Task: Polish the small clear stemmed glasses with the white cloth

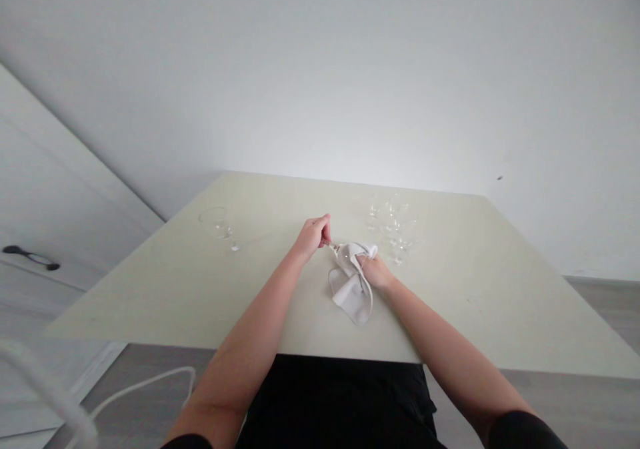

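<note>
A clear stemmed glass (344,255) lies sideways between my hands over the middle of the table. My left hand (313,233) is closed around its stem end; the foot is hidden by my fingers. A white cloth (354,297) covers part of the bowl and hangs down toward the table's front edge. My right hand (376,270) is closed on this cloth at the rim side of the bowl, its fingers partly hidden in the folds.
Several clear glasses (395,225) stand close together right of centre on the pale table (475,322). Another clear glass (216,222) is at the left. A wall is behind, a cabinet with a dark handle (31,258) at far left, and a white tube (45,385) at lower left.
</note>
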`<state>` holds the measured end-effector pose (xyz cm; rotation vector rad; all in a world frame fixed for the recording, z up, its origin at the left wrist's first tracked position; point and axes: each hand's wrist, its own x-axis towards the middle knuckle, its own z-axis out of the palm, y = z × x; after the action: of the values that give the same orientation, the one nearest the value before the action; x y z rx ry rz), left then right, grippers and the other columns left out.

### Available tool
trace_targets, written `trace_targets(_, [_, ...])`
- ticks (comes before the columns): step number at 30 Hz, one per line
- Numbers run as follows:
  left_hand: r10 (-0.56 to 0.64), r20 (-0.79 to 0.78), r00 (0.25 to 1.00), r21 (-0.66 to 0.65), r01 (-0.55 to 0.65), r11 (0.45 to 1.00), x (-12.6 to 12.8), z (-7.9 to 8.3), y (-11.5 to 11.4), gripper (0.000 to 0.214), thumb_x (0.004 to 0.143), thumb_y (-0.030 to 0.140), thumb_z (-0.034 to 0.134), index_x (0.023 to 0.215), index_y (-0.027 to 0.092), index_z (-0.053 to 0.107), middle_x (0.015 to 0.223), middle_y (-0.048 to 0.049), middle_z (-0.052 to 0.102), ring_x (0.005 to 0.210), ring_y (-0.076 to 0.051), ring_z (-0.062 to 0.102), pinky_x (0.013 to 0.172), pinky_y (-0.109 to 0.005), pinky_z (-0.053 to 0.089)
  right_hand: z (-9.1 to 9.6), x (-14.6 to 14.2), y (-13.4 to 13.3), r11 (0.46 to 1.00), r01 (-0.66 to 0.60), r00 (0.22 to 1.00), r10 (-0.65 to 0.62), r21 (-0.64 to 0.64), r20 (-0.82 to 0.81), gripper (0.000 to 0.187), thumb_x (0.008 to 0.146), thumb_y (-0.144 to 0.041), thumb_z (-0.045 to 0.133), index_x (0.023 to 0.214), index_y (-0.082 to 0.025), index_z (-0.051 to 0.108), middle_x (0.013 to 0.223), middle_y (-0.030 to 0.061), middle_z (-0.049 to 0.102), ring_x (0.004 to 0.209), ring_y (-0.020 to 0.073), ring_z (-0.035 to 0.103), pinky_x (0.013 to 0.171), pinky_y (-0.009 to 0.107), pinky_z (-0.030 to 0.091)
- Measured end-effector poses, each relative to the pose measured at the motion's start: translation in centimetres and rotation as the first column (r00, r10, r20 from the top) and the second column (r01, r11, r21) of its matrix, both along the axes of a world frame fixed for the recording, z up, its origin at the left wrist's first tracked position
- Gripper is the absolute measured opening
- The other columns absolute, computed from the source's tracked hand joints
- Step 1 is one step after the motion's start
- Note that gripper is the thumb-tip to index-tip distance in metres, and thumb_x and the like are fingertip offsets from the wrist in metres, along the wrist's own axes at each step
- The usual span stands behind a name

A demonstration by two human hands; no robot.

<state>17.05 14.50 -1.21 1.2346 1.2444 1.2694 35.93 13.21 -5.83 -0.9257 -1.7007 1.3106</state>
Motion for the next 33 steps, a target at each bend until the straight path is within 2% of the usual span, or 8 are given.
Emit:
trace_targets(7, [-0.044,-0.035,0.998,0.077,0.047,0.996,-0.4,-0.29,0.09,0.057,0.087,0.052,0.049,0.043,0.017,0.048,0.039,0.0006,0.04,0.036,-0.007,0.035,0.043,-0.023,0.025,0.95,-0.15,0.18,0.98,-0.126,0.99,0.115,0.154,0.082,0.024,0.079,-0.042,0.064,0.078,-0.018,0.069,0.078,0.0031,0.07,0.077,0.0191,0.062,0.077,0.033,0.051])
trace_targets(11, [-0.032,-0.069,0.997,0.11,0.039,0.993,-0.01,-0.37,-0.08,0.056,0.088,0.053,0.05,0.044,0.018,0.049,0.037,0.0018,0.037,0.036,-0.008,0.035,0.044,-0.024,0.026,0.9,0.22,0.29,0.982,-0.06,0.993,0.041,0.18,0.106,0.022,0.075,-0.04,0.068,0.078,-0.018,0.071,0.077,0.0039,0.071,0.075,0.0198,0.063,0.075,0.034,0.051])
trace_targets(18, [0.0,-0.104,0.995,0.136,0.015,0.991,0.08,-0.42,-0.01,0.056,0.088,0.053,0.049,0.045,0.018,0.05,0.038,0.0013,0.039,0.037,-0.008,0.036,0.044,-0.025,0.026,0.24,0.19,0.45,0.991,0.051,0.997,-0.059,0.124,0.06,0.018,0.077,-0.026,0.057,0.084,-0.02,0.073,0.088,0.0056,0.075,0.092,0.0261,0.067,0.092,0.041,0.052])
trace_targets(22, [0.002,-0.109,0.994,0.129,0.012,0.992,0.19,-0.47,-0.04,0.055,0.088,0.053,0.049,0.044,0.019,0.049,0.037,0.0013,0.039,0.036,-0.009,0.037,0.044,-0.025,0.027,0.52,0.33,0.59,0.99,-0.006,0.994,-0.01,0.143,0.112,0.019,0.08,-0.035,0.062,0.081,-0.02,0.073,0.087,0.0063,0.075,0.091,0.0255,0.067,0.091,0.041,0.051])
trace_targets(27, [0.003,-0.11,0.994,0.121,0.011,0.993,0.19,-0.45,-0.1,0.055,0.087,0.052,0.049,0.044,0.019,0.049,0.037,0.0012,0.039,0.036,-0.009,0.037,0.043,-0.024,0.027,0.84,0.43,0.67,0.984,-0.067,0.992,0.049,0.163,0.114,0.028,0.078,-0.047,0.07,0.078,-0.019,0.071,0.081,0.004,0.072,0.08,0.0205,0.064,0.081,0.036,0.051])
trace_targets(31, [0.011,-0.093,0.996,0.119,0.0,0.993,-0.03,-0.3,-0.22,0.055,0.086,0.053,0.05,0.044,0.018,0.049,0.038,0.0009,0.04,0.036,-0.008,0.037,0.042,-0.024,0.026,0.93,0.15,0.5,0.99,-0.09,0.996,0.086,0.109,0.036,0.028,0.071,-0.044,0.076,0.078,-0.018,0.068,0.075,0.0012,0.068,0.071,0.0163,0.059,0.07,0.03,0.049])
trace_targets(33, [0.011,-0.078,0.997,0.117,-0.002,0.993,-0.1,-0.22,-0.3,0.054,0.086,0.052,0.051,0.044,0.018,0.049,0.039,0.0009,0.041,0.036,-0.008,0.037,0.041,-0.024,0.025,0.96,-0.06,0.34,0.993,-0.085,0.996,0.086,0.086,-0.012,0.027,0.069,-0.043,0.077,0.077,-0.018,0.067,0.076,0.0006,0.067,0.07,0.016,0.058,0.069,0.029,0.049])
